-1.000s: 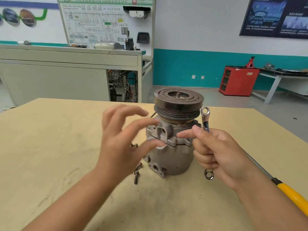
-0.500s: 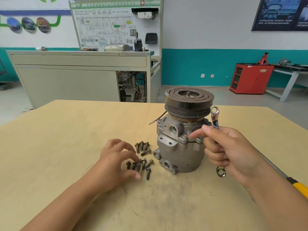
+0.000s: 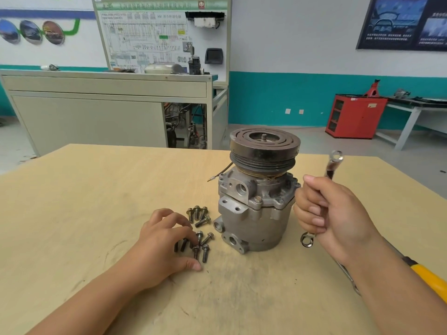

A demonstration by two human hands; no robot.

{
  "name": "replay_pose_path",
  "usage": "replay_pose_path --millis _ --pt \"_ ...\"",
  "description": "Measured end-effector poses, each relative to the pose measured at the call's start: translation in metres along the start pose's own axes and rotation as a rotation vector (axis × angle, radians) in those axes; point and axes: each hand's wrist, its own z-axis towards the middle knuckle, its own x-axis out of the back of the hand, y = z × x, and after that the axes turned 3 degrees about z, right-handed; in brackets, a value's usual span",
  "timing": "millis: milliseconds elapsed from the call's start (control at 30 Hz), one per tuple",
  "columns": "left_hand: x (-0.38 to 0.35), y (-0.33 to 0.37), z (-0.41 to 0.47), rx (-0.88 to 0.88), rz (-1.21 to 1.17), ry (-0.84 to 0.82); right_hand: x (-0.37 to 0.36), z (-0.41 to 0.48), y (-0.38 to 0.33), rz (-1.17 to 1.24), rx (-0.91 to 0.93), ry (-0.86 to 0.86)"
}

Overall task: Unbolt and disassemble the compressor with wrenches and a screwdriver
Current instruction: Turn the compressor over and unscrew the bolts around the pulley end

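Likely heavy, rigid compressor [image 3: 254, 223], best held at casing; right hand [image 3: 338, 213] grips wrench [image 3: 335, 160], left hand [image 3: 159, 240] touches bolts [image 3: 202, 221].

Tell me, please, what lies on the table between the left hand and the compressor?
Loose bolts lie there on the table, some touching the left hand, others nearer the compressor, as the head view shows.

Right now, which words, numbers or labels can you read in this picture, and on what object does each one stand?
"HV": on the white diagram board; the characters after it are blurred.
Board's green header: too blurred to read.
Dark wall poster: text too small.
Compressor, wrench: no markings visible.
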Motion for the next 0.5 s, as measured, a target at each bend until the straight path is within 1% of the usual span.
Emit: replay_pose_path --millis 133,200,333,433,500 --pt "0.001 -0.001 0.0 -0.003 -0.016 -0.01 0.001 0.001 -0.002 0.187 -0.007 0.028" --pt "0.001 0.0 0.0 -0.001 -0.04 -0.016 0.002 0.002 -0.004 0.236 0.033 0.041" --pt "0.002 0.001 -0.001 -0.001 -0.058 -0.027 0.002 0.001 -0.006 0.089 0.186 0.124" --pt "0.005 0.003 -0.001 -0.007 -0.092 -0.047 0.002 -0.003 -0.002 0.106 0.159 0.138" --pt "0.01 0.009 -0.001 -0.014 -0.211 0.019 0.001 -0.008 0.004 0.125 0.152 0.079"
